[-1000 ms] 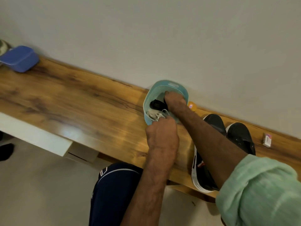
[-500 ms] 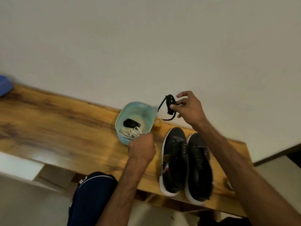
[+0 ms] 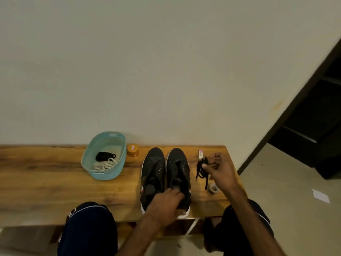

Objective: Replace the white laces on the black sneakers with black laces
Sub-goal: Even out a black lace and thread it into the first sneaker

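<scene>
Fingers of right hand (image 3: 221,172) pinch black lace (image 3: 200,169); left hand (image 3: 166,206) fingers grip one sneaker (image 3: 178,163) heel.

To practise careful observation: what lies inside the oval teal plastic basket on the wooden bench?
Inside the oval teal plastic basket lie a bundled black lace and looped white laces. Its near wall covers the front strip of floor; anything there is unseen.
</scene>
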Demonstrator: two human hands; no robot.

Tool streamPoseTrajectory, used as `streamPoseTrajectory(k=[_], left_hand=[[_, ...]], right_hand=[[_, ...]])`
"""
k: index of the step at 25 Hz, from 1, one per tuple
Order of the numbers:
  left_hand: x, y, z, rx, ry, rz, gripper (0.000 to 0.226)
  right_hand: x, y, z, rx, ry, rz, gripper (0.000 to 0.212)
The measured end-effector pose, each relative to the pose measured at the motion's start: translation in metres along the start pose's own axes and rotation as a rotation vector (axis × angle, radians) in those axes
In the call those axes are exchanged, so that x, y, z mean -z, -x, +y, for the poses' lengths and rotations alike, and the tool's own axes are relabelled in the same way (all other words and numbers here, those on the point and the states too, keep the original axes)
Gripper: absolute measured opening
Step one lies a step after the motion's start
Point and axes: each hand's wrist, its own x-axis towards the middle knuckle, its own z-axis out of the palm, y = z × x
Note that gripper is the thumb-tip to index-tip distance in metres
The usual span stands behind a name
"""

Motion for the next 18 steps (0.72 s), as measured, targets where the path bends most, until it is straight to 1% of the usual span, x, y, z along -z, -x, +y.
streamPoseTrajectory(k=[2, 5, 7, 10, 12, 13, 14, 15, 17, 18], left_hand=[[-0.01, -0.004, 0.005, 0.041, -0.106, -0.074, 0.04], [-0.013, -0.006, 0.004, 0.112, -0.214, -0.106, 0.038], [-0.014, -0.003, 0.0, 0.151, -0.23, -0.106, 0.036], [-0.017, 0.006, -0.002, 0.17, -0.214, -0.078, 0.033], [-0.019, 0.011, 0.003, 0.168, -0.205, -0.066, 0.032], [-0.019, 0.013, 0.007, 0.174, -0.208, -0.07, 0.032], [-0.02, 0.014, 0.01, 0.174, -0.212, -0.077, 0.032], [-0.021, 0.015, 0.014, 0.172, -0.204, -0.082, 0.033], [-0.019, 0.018, 0.016, 0.169, -0.113, -0.074, 0.039], [-0.018, 0.019, 0.015, 0.169, -0.029, -0.041, 0.044]], right_hand=[[-0.002, -0.003, 0.002, -0.016, -0.002, -0.01, 0.036], [-0.006, -0.007, 0.009, 0.019, 0.126, -0.071, 0.033], [-0.008, -0.009, 0.013, 0.043, 0.201, -0.088, 0.031], [-0.01, -0.01, 0.014, 0.005, 0.302, -0.123, 0.03], [-0.013, -0.008, 0.015, -0.006, 0.346, -0.111, 0.03], [-0.014, -0.008, 0.017, 0.001, 0.289, -0.095, 0.029], [-0.013, -0.007, 0.016, -0.006, 0.144, -0.083, 0.026], [-0.01, -0.006, 0.013, -0.038, -0.068, -0.069, 0.022], [-0.001, -0.005, 0.005, -0.144, -0.417, -0.046, 0.019], [0.003, -0.004, 0.001, -0.182, -0.504, -0.051, 0.017]])
